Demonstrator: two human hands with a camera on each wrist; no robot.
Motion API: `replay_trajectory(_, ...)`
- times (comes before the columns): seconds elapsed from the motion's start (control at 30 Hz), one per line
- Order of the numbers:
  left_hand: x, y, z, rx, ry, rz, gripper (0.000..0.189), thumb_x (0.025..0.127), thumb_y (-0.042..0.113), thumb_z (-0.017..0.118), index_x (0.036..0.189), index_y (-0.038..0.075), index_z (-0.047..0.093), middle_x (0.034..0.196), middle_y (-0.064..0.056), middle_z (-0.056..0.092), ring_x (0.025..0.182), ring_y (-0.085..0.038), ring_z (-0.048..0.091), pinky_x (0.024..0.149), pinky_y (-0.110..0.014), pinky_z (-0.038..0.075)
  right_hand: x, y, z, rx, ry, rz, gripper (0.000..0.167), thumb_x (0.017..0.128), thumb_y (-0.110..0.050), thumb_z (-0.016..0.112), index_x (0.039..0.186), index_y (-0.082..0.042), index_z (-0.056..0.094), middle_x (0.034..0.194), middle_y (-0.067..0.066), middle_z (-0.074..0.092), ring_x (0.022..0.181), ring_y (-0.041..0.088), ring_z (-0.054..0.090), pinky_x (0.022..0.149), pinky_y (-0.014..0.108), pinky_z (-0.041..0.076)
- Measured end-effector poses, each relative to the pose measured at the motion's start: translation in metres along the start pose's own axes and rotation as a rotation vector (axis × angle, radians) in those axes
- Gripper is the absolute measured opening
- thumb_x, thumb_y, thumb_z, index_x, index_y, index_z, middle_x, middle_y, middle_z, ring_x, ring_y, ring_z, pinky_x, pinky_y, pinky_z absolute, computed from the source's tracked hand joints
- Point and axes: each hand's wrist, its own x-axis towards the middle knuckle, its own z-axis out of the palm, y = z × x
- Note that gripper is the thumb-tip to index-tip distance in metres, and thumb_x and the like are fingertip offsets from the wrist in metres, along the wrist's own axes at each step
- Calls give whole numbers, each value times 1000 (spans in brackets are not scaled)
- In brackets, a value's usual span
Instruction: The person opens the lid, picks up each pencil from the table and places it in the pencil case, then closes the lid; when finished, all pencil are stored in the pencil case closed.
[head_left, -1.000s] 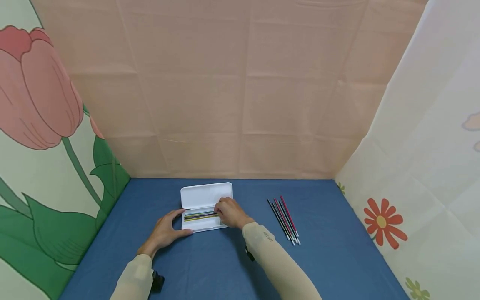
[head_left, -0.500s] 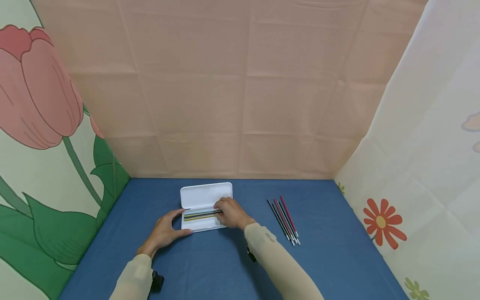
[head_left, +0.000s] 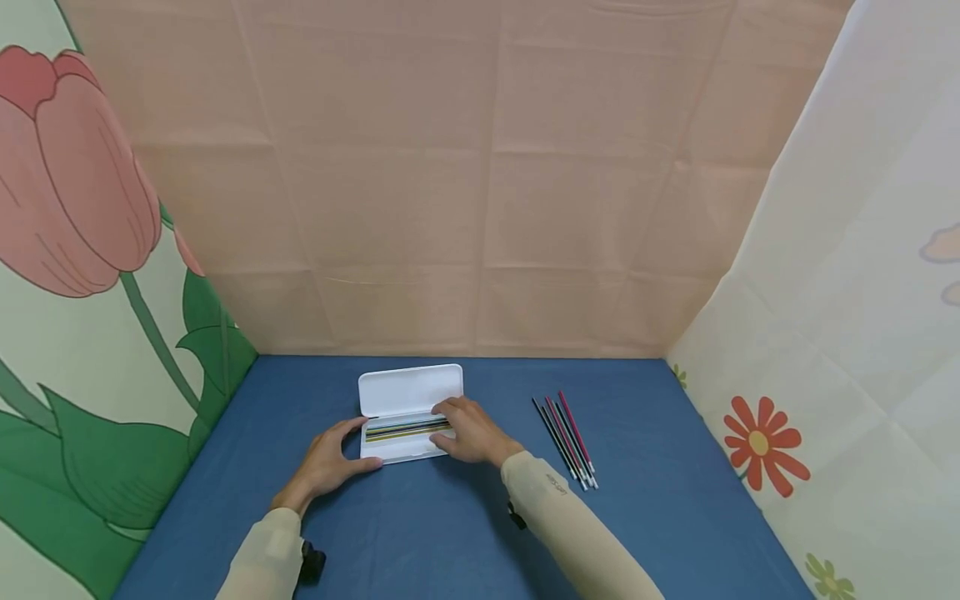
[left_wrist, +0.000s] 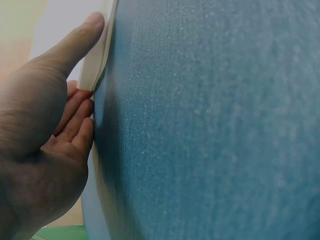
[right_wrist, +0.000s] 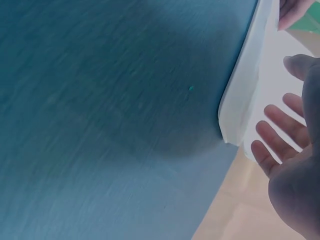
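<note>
A white pencil case (head_left: 408, 452) lies on the blue cloth with its lid (head_left: 411, 390) raised at the back. Inside it, several coloured pencils (head_left: 405, 430) lie lengthwise, yellow, black and blue among them. My left hand (head_left: 327, 460) holds the left end of the case, thumb at the front corner and fingers toward the back. In the left wrist view its thumb (left_wrist: 82, 37) lies along the white wall. Over the case's right end is my right hand (head_left: 472, 432), its fingers spread and apart in the right wrist view, gripping nothing. It covers the pencils' right ends.
To the right of the case, several more pencils (head_left: 566, 437), dark and red with white ends, lie in a loose bunch on the blue cloth (head_left: 420, 542). A beige backdrop (head_left: 480, 208) stands behind, with flower-printed sheets at both sides.
My right hand has let go of the pencils, its fingers opening, and drawn slightly to the right. The pencils lie flat in the case. My left hand stays at the case's left end.
</note>
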Motion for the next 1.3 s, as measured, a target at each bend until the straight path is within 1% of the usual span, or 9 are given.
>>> replay_trajectory(0.23, 0, 0, 1, 6, 1, 2, 106, 86, 54, 98, 169, 7, 50, 176, -29, 46, 164, -57, 39, 131, -79, 35, -21, 7, -11, 15, -2, 38, 53, 110, -41, 74, 153, -10, 65, 157, 12, 68, 149, 31, 63, 127, 50, 53)
replay_trajectory(0.4, 1, 0, 1, 17, 0, -4, 106, 87, 55, 97, 169, 8, 50, 176, -29, 45, 165, -57, 39, 132, -79, 34, -37, 15, -18, 35, 9, 71, 58, 109, -41, 75, 156, -9, 63, 162, 13, 64, 153, 33, 60, 130, 54, 51)
replay_trajectory(0.6, 1, 0, 0, 21, -1, -7, 107, 87, 56, 97, 169, 8, 50, 176, -29, 45, 165, -57, 39, 131, -80, 34, -58, 27, -24, 51, 25, 74, 60, 109, -37, 78, 157, -4, 62, 163, 16, 63, 154, 38, 60, 128, 57, 51)
replay_trajectory(0.73, 1, 0, 1, 19, -2, -7, 107, 86, 56, 97, 169, 8, 50, 176, -29, 45, 165, -57, 39, 131, -80, 34, -73, 34, -28, 56, 24, 88, 61, 109, -37, 78, 158, -6, 61, 165, 18, 61, 155, 40, 57, 129, 60, 50)
replay_trajectory(0.87, 1, -1, 1, 17, -8, -12, 107, 87, 56, 97, 170, 9, 49, 177, -28, 44, 165, -57, 38, 132, -79, 33, -88, 42, -31, 39, 32, 104, 61, 108, -36, 79, 159, -8, 61, 165, 18, 61, 156, 42, 56, 128, 63, 49)
replay_trajectory(1.1, 1, -1, 1, 21, -1, -2, 107, 87, 55, 97, 170, 8, 49, 176, -29, 45, 165, -57, 38, 131, -79, 34, -108, 60, -33, -2, 66, 119, 61, 106, -35, 81, 157, -7, 63, 161, 16, 65, 152, 41, 60, 125, 64, 52)
replay_trajectory(1.3, 1, -1, 2, 19, -1, -5, 107, 86, 56, 97, 170, 8, 49, 176, -29, 44, 165, -57, 38, 131, -80, 34, -124, 74, -35, 15, 94, 141, 60, 105, -31, 83, 156, -6, 63, 160, 18, 65, 151, 42, 61, 123, 66, 52)
